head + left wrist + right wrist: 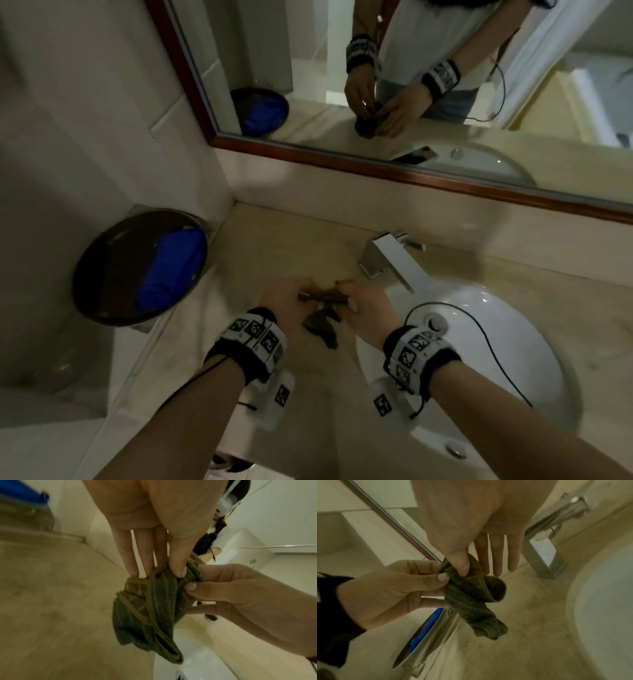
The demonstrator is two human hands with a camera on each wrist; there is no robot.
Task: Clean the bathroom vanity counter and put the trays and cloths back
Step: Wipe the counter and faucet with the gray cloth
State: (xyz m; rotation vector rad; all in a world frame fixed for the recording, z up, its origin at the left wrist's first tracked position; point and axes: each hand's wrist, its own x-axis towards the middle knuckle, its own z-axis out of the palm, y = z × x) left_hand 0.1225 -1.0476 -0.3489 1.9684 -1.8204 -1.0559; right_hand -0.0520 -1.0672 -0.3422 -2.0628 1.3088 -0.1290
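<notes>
1. Landmark: the white sink basin [496, 359], set into the beige vanity counter [274, 246]. All places below are given from it.
2. Position of the work item: the small dark olive-grey cloth [325, 308] hangs in the air over the counter, just to the left of the basin rim. It does not touch the counter.
3. Left hand [287, 301]: the thumb and fingertips pinch the upper edge of the cloth. In the left wrist view the thumb [178, 566] presses the hem against the fingers behind it; the remaining fingers are nearly straight.
4. Right hand [368, 305]: the thumb and forefinger pinch the same upper edge, on the basin side. In the right wrist view the other fingers [496, 555] extend straight and hold nothing.
5. Governing relation: the two pinch points lie close together on the top hem, so the cloth is bunched. Its long axis runs downward from the fingers, with the free end hanging lowest. Both hands are equally near; neither has to reach.
6. Judgement: the cloth appears ready to be spread or folded. That calls for the hands to separate along the hem.
7. Other fittings: the square chrome tap [390, 263] stands behind the basin. A dark round tray [137, 270] holding a blue cloth [171, 267] sits well to the left of the basin, in the corner by the wall. The framed mirror [411, 85] hangs above.
</notes>
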